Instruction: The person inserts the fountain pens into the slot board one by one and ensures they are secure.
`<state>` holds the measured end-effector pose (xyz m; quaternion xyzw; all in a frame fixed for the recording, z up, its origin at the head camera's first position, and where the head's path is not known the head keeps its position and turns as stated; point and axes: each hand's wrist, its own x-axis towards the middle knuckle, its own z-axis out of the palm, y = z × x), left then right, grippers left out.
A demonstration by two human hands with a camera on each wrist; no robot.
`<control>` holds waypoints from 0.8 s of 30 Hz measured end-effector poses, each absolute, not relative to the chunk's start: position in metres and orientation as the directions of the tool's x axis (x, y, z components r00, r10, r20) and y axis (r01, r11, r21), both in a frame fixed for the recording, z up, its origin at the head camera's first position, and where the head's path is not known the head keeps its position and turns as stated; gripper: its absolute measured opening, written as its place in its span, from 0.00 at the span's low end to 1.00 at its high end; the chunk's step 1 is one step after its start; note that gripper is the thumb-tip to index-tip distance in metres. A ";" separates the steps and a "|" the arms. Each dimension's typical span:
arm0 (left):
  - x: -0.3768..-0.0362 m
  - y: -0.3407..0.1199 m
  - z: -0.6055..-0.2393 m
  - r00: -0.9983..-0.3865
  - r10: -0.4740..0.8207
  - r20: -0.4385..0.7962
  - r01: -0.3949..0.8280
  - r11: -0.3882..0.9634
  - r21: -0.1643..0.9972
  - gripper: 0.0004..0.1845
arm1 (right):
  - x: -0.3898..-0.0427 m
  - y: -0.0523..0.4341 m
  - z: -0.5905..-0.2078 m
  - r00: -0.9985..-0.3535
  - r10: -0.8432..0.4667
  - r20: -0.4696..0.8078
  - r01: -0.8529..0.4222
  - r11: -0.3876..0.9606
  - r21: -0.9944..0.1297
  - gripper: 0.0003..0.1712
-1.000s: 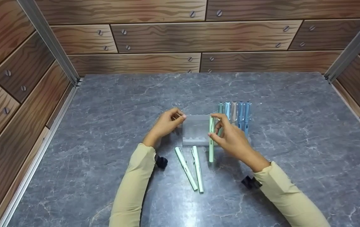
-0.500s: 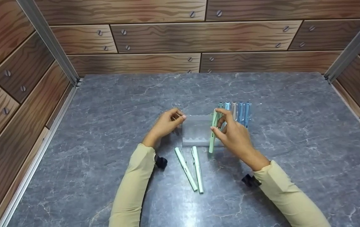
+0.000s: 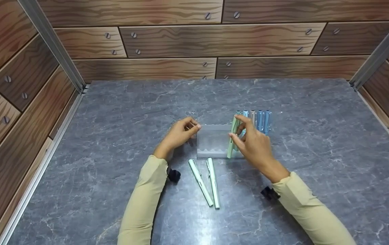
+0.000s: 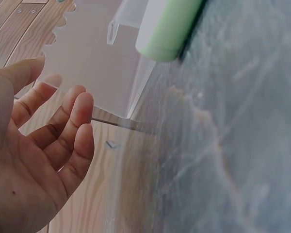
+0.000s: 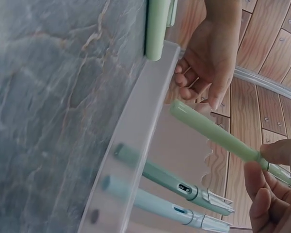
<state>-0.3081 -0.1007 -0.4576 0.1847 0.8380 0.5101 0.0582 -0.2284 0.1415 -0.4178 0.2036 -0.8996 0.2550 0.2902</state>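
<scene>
From the head view, the right hand (image 3: 254, 146) pinched a light green pen (image 3: 231, 141) between thumb and fingers, holding it tilted over the clear pen holder (image 3: 213, 141) near the middle of the grey marbled table (image 3: 112, 112). The pen's lower end was at the holder's near edge, just left of the row of blue and grey pens (image 3: 257, 120) standing in the holder's right part. The left hand (image 3: 180, 132) rested at the holder's left side, fingers curled, thumb and fingertips meeting at the wall. Two loose green pens (image 3: 206, 182) lay side by side on the table toward its near edge, apart from both hands.

From the left wrist view, the left hand (image 4: 34, 160) showed loosely bent fingers beside the holder's frosted scalloped wall (image 4: 92, 63); whether they gripped it could not be told. A green pen end (image 4: 167, 26) lay on the table just beyond.

From the right wrist view, the right hand's fingers (image 5: 266, 194) clamped the light green pen (image 5: 213, 131) near its clip end, its other end slanted over the holder (image 5: 136, 160). Two pens (image 5: 169, 194) already sat in the slots below it.
</scene>
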 end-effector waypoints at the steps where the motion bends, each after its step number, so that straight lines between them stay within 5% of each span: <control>1: -0.308 -0.101 -0.458 -0.925 0.369 0.087 0.247 0.411 0.878 0.13 | -0.229 0.142 -0.419 -0.745 -0.214 0.632 -0.514 0.788 -0.338 0.32; 24: -0.307 -0.100 -0.458 -0.927 0.361 0.101 0.243 0.374 0.895 0.12 | -0.244 0.145 -0.426 -0.648 -0.246 0.720 -0.523 0.832 -0.186 0.31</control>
